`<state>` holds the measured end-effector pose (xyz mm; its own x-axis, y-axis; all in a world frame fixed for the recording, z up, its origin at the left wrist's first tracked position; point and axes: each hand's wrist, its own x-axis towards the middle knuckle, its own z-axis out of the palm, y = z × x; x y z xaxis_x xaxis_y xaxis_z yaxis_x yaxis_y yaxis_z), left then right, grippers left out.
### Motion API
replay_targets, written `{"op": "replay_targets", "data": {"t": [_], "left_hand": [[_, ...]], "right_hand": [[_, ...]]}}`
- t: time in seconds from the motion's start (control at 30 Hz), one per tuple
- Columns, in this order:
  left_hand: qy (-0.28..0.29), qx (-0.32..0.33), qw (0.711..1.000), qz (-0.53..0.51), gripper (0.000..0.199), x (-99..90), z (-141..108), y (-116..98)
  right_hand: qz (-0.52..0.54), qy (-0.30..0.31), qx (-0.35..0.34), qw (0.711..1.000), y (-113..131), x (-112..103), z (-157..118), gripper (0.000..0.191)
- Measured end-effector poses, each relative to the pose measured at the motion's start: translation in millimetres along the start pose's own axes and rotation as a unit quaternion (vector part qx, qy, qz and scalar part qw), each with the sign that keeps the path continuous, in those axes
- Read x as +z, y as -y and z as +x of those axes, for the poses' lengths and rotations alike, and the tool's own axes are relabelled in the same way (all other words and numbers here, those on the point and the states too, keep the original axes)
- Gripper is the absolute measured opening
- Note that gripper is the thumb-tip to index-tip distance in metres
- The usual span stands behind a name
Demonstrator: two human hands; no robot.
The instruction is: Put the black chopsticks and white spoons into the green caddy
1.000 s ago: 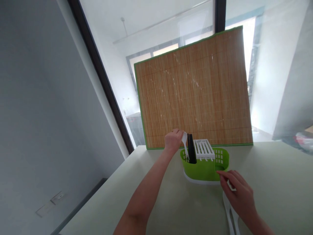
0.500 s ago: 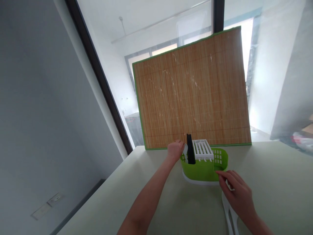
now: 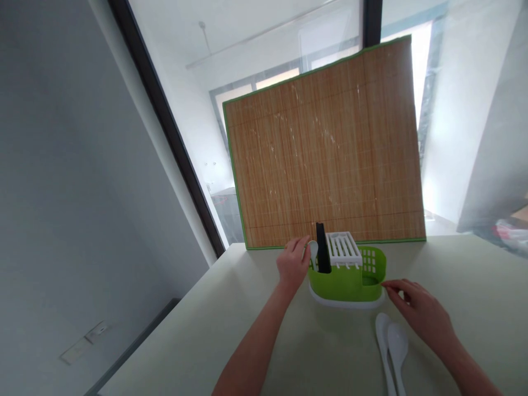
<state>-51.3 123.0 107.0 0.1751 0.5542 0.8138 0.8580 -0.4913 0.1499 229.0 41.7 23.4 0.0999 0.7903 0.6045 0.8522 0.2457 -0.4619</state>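
Observation:
A green utensil holder (image 3: pixel 344 286) with a white base stands on the table. A white slatted insert (image 3: pixel 343 248) lies across its top. Upright in its left part are a small white spoon (image 3: pixel 314 250) and dark chopsticks (image 3: pixel 323 248). My left hand (image 3: pixel 292 263) curls its fingers at the holder's left end, right beside the spoon; its exact grip is partly hidden. At the right front corner, my right hand (image 3: pixel 418 308) pinches the holder's rim between thumb and forefinger. Two large white spoons (image 3: pixel 390 344) lie side by side in front of that hand.
The pale table (image 3: pixel 330 352) carries all these things. Behind the holder, a bamboo mat (image 3: pixel 325 159) with green edging leans against the glass. A grey wall (image 3: pixel 82 209) runs along the left side.
My right hand has shifted to the right along the holder's front rim, uncovering the heads of the two large spoons. My left hand stays at the left end, its fingers slightly rearranged.

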Motion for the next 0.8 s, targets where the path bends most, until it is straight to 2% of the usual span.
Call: {"op": "replay_targets", "data": {"t": [0.07,0.13,0.23,0.3,0.57,0.8], "left_hand": [[-0.036,-0.002,0.998,-0.052,0.027,-0.8,-27.3,-6.3],[-0.044,0.003,0.995,-0.093,0.027,1.2,-57.2,-13.4],[-0.017,0.007,0.991,-0.132,0.028,5.7,-94.1,-23.2],[0.011,0.013,0.988,-0.154,0.028,7.8,-108.0,-28.3],[0.066,0.022,0.978,-0.198,0.027,12.5,-117.8,-36.4],[0.062,0.035,0.977,-0.200,0.024,17.2,-122.6,-36.2]], "right_hand": [[-0.009,0.029,-0.003,1.000,-17.0,1.1,-0.1,0.023],[-0.018,0.053,-0.015,0.998,-28.6,4.9,-2.0,0.022],[-0.030,0.102,-0.018,0.994,-34.3,14.1,-6.3,0.022],[-0.033,0.133,-0.014,0.990,-32.9,20.0,-9.3,0.021],[-0.044,0.195,0.018,0.980,-22.3,22.8,-17.2,0.018],[-0.062,0.238,0.061,0.967,-10.5,23.1,-17.2,0.017]]}}
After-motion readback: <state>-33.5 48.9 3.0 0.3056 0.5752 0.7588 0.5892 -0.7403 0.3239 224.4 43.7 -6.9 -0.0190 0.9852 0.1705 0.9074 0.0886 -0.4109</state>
